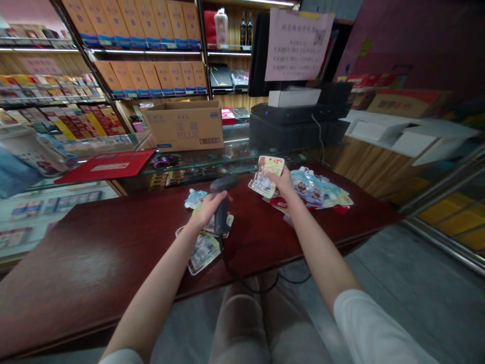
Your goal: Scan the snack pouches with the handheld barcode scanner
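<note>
A dark grey barcode scanner [221,217] is upright in my left hand [206,208], its black cable hanging down past the table edge. My fingers wrap round its handle and its head points to the right. My right hand [281,181] pinches a yellow-and-white printed snack packet [270,174] by its right side, raised over the table. Flat packets [204,251] lie beneath and beside the scanner, with a small light-blue packet [194,198] behind my left hand. Right of my right hand spreads a pile of blue and purple packets [318,188].
The dark red wooden table [113,242] meets a glass counter with a cardboard box [184,126], a red folder [109,166] and a mouse [164,161]. Behind stands a monitor with a paper notice [297,45]. Shelves of orange boxes [147,23] line the back; a metal rail [447,247] is at right.
</note>
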A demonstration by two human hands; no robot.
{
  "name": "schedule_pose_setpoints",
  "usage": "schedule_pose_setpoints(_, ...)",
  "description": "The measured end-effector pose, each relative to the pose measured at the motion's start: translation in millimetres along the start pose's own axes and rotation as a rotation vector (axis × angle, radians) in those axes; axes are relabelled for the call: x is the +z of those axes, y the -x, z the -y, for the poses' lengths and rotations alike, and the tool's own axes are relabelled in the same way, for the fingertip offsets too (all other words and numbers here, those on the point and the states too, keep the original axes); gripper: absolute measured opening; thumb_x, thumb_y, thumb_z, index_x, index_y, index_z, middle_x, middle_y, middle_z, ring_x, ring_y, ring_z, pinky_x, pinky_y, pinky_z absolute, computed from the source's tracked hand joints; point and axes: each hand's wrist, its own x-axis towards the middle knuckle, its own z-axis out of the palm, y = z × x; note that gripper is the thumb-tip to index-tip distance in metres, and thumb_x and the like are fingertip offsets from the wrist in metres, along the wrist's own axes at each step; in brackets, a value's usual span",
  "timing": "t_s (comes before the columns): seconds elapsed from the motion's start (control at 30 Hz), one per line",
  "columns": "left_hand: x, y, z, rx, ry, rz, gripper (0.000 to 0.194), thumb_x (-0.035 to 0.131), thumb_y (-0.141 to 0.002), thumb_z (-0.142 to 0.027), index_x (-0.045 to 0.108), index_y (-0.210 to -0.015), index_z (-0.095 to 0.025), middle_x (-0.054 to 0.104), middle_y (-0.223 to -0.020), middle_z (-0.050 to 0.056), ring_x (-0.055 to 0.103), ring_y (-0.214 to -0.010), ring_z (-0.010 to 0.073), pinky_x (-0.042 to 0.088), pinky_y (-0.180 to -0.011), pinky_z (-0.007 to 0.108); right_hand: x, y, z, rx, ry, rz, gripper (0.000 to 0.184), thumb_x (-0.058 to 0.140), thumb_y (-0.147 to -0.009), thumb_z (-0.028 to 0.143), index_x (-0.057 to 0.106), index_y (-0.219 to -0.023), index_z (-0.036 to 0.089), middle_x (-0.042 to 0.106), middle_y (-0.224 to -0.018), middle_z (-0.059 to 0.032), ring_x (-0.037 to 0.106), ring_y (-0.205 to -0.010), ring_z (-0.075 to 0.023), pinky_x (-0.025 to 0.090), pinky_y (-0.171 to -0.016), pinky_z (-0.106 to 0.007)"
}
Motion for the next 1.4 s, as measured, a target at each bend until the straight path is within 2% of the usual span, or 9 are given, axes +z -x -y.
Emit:
schedule_pose_setpoints(0.13, 15.1, 2.9, -5.4, -0.028, 0.041, 0.06, 0.048, 0.065, -0.076, -0.062, 0.066, -0.085, -0.016, 0.071, -0.077, 0.006, 0.061, -0.051, 0.0137, 0.049, -0.049, 0.025, -8.3, 3.4, -14.4, -0.029, -0.004, -0.096, 0.051, 0.078, -0.058, 0.05, 0.06, -0.096, 0.021, 0.075, -0.101, -0.0092, 0.07, -0.093, -0.0268, 0.056, -0.086, -0.045)
schedule_pose_setpoints(0.23, 23.5, 13.1, -7.0, -0.073, 0.067, 0.072, 0.046, 0.066, -0.075, -0.061, 0.065, -0.084, -0.016, 0.069, -0.075, 0.005, 0.06, -0.05, 0.0128, 0.048, -0.048, 0.025, -10.3, 6.4, -17.5, -0.051, 0.045, -0.113, 0.051, 0.076, -0.061, 0.053, 0.06, -0.097, 0.02, 0.074, -0.102, -0.0101, 0.069, -0.095, -0.027, 0.055, -0.087, -0.044)
schedule_pose_setpoints(0.57, 30.1, 27.8, -0.2, -0.083, 0.092, 0.133, 0.051, 0.071, -0.069, -0.064, 0.064, -0.082, -0.015, 0.068, -0.071, 0.004, 0.059, -0.048, 0.0121, 0.046, -0.045, 0.024, -5.8, 20.1, -5.0, 0.014, 0.24, 0.009, 0.051, 0.064, -0.081, 0.05, 0.057, -0.12, 0.019, 0.071, -0.121, -0.0143, 0.07, -0.106, -0.0279, 0.057, -0.09, -0.043)
schedule_pose_setpoints(0.7, 33.2, 29.1, -1.4, -0.069, 0.097, 0.16, 0.055, 0.073, -0.065, -0.066, 0.064, -0.081, -0.014, 0.066, -0.068, 0.003, 0.059, -0.048, 0.0122, 0.047, -0.047, 0.024, -9.0, 18.1, -10.3, -0.023, 0.244, -0.005, 0.052, 0.065, -0.079, 0.052, 0.057, -0.118, 0.019, 0.07, -0.122, -0.0143, 0.069, -0.105, -0.0261, 0.057, -0.088, -0.04)
schedule_pose_setpoints(0.83, 29.1, 26.9, -2.8, -0.076, 0.116, 0.107, 0.057, 0.074, -0.065, -0.068, 0.064, -0.084, -0.015, 0.066, -0.071, 0.003, 0.06, -0.048, 0.0122, 0.047, -0.045, 0.023, -14.5, 10.1, -17.3, -0.052, 0.229, -0.098, 0.054, 0.071, -0.07, 0.054, 0.059, -0.107, 0.017, 0.071, -0.116, -0.0153, 0.069, -0.103, -0.0271, 0.056, -0.09, -0.04)
schedule_pose_setpoints(1.0, 10.1, 23.5, -7.9, -0.096, 0.109, 0.073, 0.058, 0.072, -0.07, -0.067, 0.068, -0.092, -0.013, 0.07, -0.079, 0.007, 0.061, -0.05, 0.0131, 0.047, -0.043, 0.024, -21.2, 4.6, -11.9, -0.112, 0.255, -0.154, 0.047, 0.068, -0.07, 0.053, 0.061, -0.099, 0.017, 0.073, -0.107, -0.0146, 0.069, -0.096, -0.0273, 0.055, -0.087, -0.043)
schedule_pose_setpoints(1.13, -13.6, 23.2, -14.6, -0.114, 0.128, 0.014, 0.059, 0.073, -0.069, -0.067, 0.069, -0.09, -0.012, 0.069, -0.076, 0.007, 0.06, -0.048, 0.0124, 0.048, -0.043, 0.023, -45.3, -2.4, -3.4, -0.183, 0.393, -0.25, 0.047, 0.066, -0.07, 0.053, 0.062, -0.097, 0.015, 0.072, -0.103, -0.018, 0.069, -0.093, -0.029, 0.054, -0.086, -0.046)
schedule_pose_setpoints(1.27, -36.7, 22.7, -19.6, -0.062, 0.165, -0.068, 0.061, 0.073, -0.069, -0.068, 0.07, -0.09, -0.011, 0.066, -0.069, 0.004, 0.06, -0.046, 0.0125, 0.047, -0.042, 0.022, -90.5, -15.6, 0.0, -0.224, 0.605, -0.39, 0.071, 0.071, -0.067, 0.049, 0.05, -0.123, 0.013, 0.07, -0.106, -0.0198, 0.069, -0.092, -0.0307, 0.053, -0.086, -0.049)
schedule_pose_setpoints(1.4, -47.2, 20.7, -22.8, -0.071, 0.2, -0.136, 0.059, 0.072, -0.07, -0.066, 0.07, -0.088, -0.01, 0.065, -0.063, 0.004, 0.059, -0.045, 0.0128, 0.046, -0.043, 0.023, -125.4, -25.3, -3.4, -0.18, 0.804, -0.389, 0.067, 0.068, -0.072, 0.048, 0.045, -0.125, 0.015, 0.066, -0.11, -0.021, 0.066, -0.097, -0.0333, 0.048, -0.094, -0.051)
